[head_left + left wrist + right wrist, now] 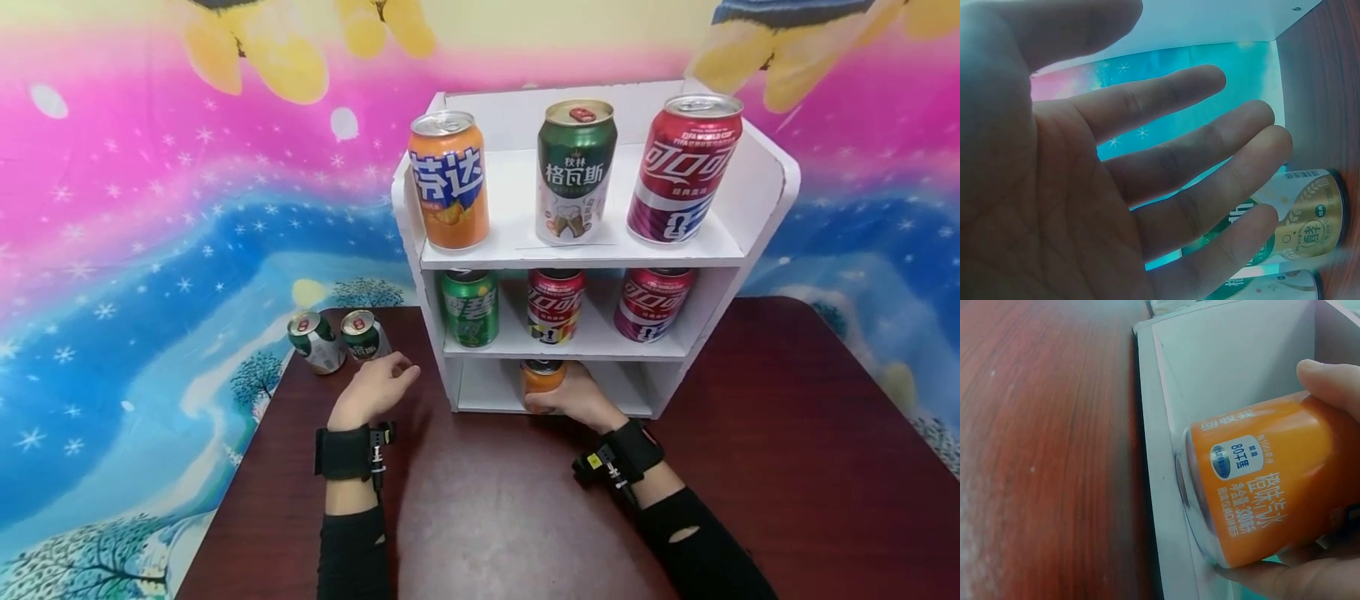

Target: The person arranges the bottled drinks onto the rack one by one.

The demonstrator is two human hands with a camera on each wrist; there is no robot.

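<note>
The person's right hand (581,396) grasps an orange-flavour soda can (542,379) at the bottom shelf (480,387) of the white shelf unit (757,200), around the middle of its width. Thumb and fingers wrap opposite sides of its body, a sensible hold here: the board above leaves little room for a grip from the top, and a side hold keeps the can roughly upright. Its base is at the shelf's front edge; whether it sits flat there I cannot tell.

The left hand (375,387) is released, fingers loosely extended and holding nothing, just beside two Qiulin kvass cans on the desk (480,500): a nearer can (365,336) and an outer can (318,343). They stand left of the unit, apparently set there to be within easy reach while leaving the front of the shelves free.

Above, a Fanta can (453,187), a kvass can (575,179) and a Coca-Cola can (684,171) stand on the top shelf; a Sprite can (471,308) and two Coca-Cola cans (556,308) fill the middle one. All are upright, spaced apart with fronts outward, probably so that labels read clearly and fingers fit between
</note>
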